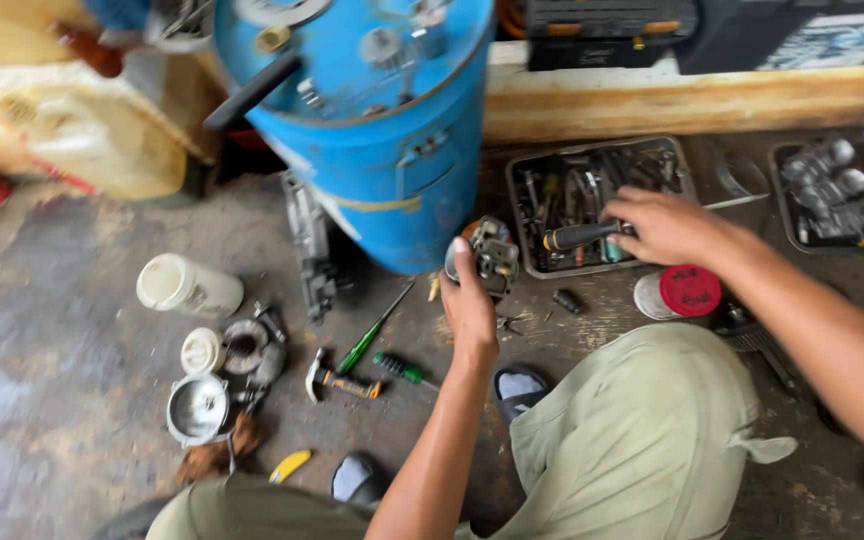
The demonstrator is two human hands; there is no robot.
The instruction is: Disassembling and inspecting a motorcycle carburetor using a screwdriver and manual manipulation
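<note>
My left hand (469, 305) holds a small grey metal engine part, like a carburettor (493, 255), up above the floor in front of a blue drum (382, 120). My right hand (667, 225) reaches into a grey metal tray of tools (523, 170) and grips a black and yellow tool handle (577, 236) at the tray's front edge. My knees in olive trousers fill the bottom of the view.
On the concrete floor lie green screwdrivers (372, 335), a small hammer (337, 380), a white plastic jar (190, 285), round metal parts (198, 405) and a red lid (690, 290). A second tray of metal parts (832, 190) sits far right beside a wooden beam (692, 100).
</note>
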